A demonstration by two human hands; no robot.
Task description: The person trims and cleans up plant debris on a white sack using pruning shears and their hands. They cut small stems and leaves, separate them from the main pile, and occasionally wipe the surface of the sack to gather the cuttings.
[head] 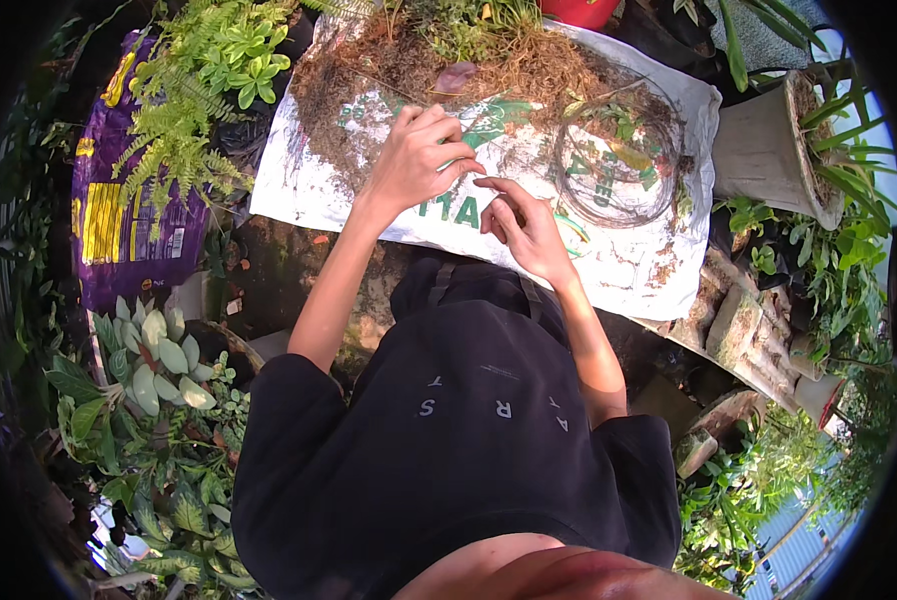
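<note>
My left hand (422, 154) is over the middle of a white woven sack (636, 281) with green print, its fingers bent. A thin dark strand runs from the upper left towards its fingertips; whether they grip it is unclear. Close to its right is my right hand (520, 225), with curled fingers apart and nothing visible between them. The hands do not appear to touch. On the right part of the sack lies a loose coil of thin dark wire or stem (619, 221). Brown soil and fibrous roots (553, 64) cover the sack's far part, with a purplish leaf (454, 77) among them.
A purple and yellow plastic bag (137, 225) stands at the left beside a fern (186, 105). Leafy plants (167, 360) fill the lower left. To the right are a pale flared plant pot (756, 154) and rough stones (733, 322). A red pot (582, 11) stands at the top.
</note>
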